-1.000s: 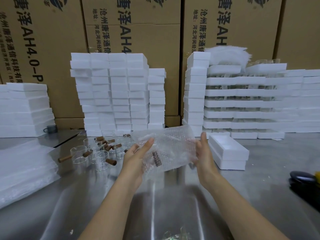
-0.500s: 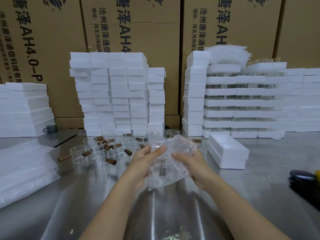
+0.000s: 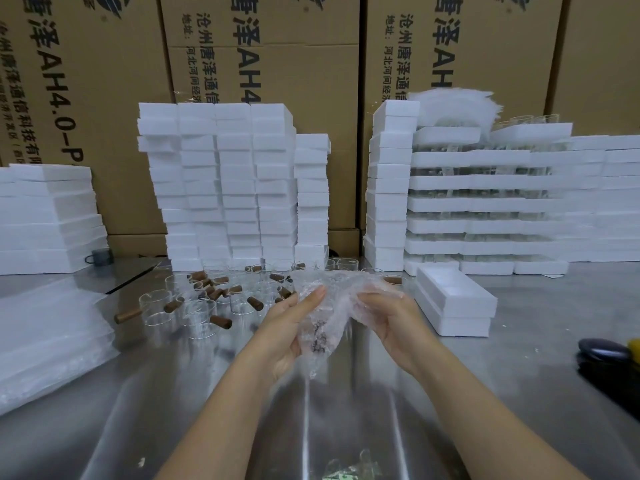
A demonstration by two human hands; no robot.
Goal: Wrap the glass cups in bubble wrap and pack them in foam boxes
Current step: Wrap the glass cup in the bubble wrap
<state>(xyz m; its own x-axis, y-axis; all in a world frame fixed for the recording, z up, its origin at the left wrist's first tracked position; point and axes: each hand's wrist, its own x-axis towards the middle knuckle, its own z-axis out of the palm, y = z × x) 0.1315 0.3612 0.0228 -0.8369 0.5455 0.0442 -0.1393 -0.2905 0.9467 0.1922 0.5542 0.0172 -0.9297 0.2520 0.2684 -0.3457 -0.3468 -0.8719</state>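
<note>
Above the steel table [image 3: 346,427] both my hands hold a glass cup bundled in bubble wrap [image 3: 332,313]; its brown wooden handle shows dimly through the film. My left hand [image 3: 294,327] cups the bundle from the left with its fingers stretched up along it. My right hand [image 3: 388,317] grips the wrap's right side, fingers curled into the film. Behind the hands, several bare glass cups with wooden handles [image 3: 204,306] stand on the table. An open foam box [image 3: 453,299] sits just right of my right hand.
Tall stacks of white foam boxes [image 3: 228,188] line the back, with more foam stacks [image 3: 485,202] at right and cardboard cartons behind. A pile of bubble-wrap sheets [image 3: 45,341] lies at left. A dark object [image 3: 604,353] rests at the right edge.
The bubble wrap, spread wide between my hands a second ago, is now gathered tightly round the cup. My right hand came in from the sheet's edge and closed on the bundle.
</note>
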